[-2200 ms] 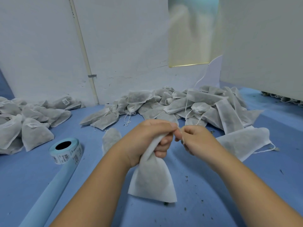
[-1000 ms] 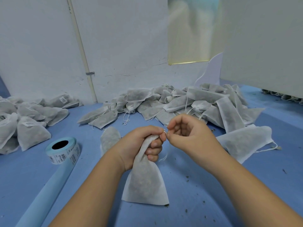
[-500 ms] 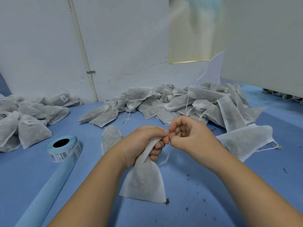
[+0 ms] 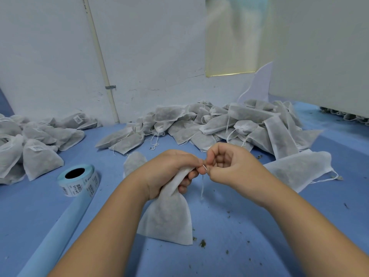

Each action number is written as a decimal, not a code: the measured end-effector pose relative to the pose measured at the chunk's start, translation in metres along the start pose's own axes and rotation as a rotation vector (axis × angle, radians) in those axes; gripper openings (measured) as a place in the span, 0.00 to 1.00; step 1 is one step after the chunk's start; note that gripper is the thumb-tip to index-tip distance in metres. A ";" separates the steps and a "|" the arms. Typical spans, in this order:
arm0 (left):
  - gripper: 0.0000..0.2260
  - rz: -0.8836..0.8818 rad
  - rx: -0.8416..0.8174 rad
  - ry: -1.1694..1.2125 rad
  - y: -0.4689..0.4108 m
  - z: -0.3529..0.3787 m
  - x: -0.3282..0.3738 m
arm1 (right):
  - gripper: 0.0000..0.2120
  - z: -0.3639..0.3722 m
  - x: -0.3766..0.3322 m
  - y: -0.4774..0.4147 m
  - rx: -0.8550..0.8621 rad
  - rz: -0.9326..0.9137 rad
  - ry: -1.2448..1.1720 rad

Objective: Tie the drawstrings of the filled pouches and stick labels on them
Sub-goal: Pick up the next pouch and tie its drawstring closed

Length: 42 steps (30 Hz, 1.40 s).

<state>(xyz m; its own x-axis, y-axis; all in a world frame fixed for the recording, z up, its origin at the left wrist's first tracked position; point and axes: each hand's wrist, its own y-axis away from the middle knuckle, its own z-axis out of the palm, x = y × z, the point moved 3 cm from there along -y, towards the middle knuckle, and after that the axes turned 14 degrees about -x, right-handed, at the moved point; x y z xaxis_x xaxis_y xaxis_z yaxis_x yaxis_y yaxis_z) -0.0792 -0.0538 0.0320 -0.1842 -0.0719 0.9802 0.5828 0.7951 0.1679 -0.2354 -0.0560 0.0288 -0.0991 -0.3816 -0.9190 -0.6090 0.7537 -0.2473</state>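
My left hand grips the gathered neck of a white filled pouch, whose body hangs down to the blue surface. My right hand pinches the pouch's thin white drawstring right beside my left fingertips; a small loop shows between the two hands and a loose end dangles below. A roll of barcode labels on pale blue backing lies to the left, its strip trailing toward the near edge.
A big pile of untied pouches lies ahead against the white wall. Labelled, tied pouches are heaped at the left. One pouch lies flat to the right, another behind my left wrist. Dried herb crumbs dot the surface.
My right hand rose from beside the pouch neck, turned its knuckles upward and worked the string into a small loop. The left hand kept its grip throughout and the pouch shifted only slightly.
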 end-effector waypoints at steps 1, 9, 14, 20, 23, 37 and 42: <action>0.08 0.000 0.009 -0.009 0.000 0.000 0.000 | 0.12 0.000 0.000 0.000 -0.001 0.003 0.004; 0.12 0.016 0.122 -0.116 0.001 0.001 0.003 | 0.12 -0.004 -0.002 0.002 0.012 0.036 0.022; 0.11 0.043 0.160 -0.150 0.001 0.000 0.005 | 0.09 -0.005 -0.002 0.003 0.024 0.057 0.047; 0.10 0.115 0.196 -0.141 0.002 -0.001 0.006 | 0.05 -0.004 -0.001 0.000 0.077 0.056 -0.055; 0.09 0.110 0.197 -0.140 0.002 -0.002 0.006 | 0.07 0.001 0.001 -0.001 0.098 0.056 -0.053; 0.11 0.091 0.248 -0.266 -0.002 0.002 0.005 | 0.08 0.003 0.003 -0.002 0.262 0.081 0.228; 0.13 0.068 0.283 -0.295 -0.002 0.000 0.004 | 0.09 0.003 0.001 -0.001 0.286 0.082 0.294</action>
<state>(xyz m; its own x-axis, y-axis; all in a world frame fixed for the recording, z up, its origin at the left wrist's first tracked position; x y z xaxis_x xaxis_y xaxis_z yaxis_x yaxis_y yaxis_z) -0.0812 -0.0562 0.0357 -0.3960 0.1290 0.9091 0.3678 0.9295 0.0283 -0.2324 -0.0549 0.0272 -0.3839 -0.4195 -0.8226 -0.3509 0.8903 -0.2903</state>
